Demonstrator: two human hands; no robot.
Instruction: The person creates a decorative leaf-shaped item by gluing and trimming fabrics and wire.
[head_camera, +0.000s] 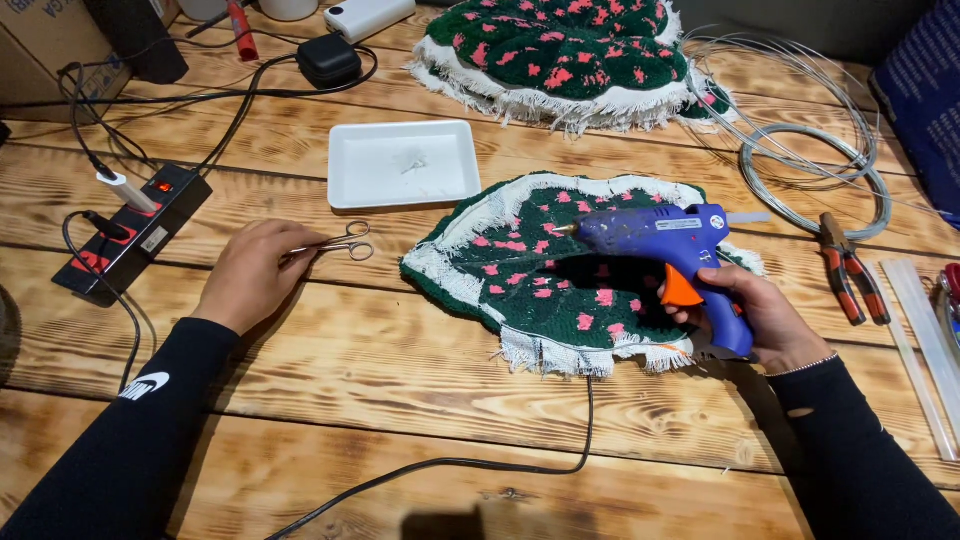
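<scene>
Gripping a blue hot glue gun (660, 240) in the right hand (755, 315), fingers wrapped round the handle, one by the orange trigger; nozzle aimed left over the green tufted leaf-shaped rug piece (540, 285) with pink spots, lying flat at table centre. Left hand (250, 275) rests on the wooden table (400, 400), pinching small metal forceps (345, 242) just left of the rug edge. White tray (403, 162) behind. Black power strip (130, 228) far left. Pliers (850, 270) and wire coil (815, 170) at right.

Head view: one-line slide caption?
Right hand aims blue glue gun over green tufted piece; left hand holds small scissors.
</scene>
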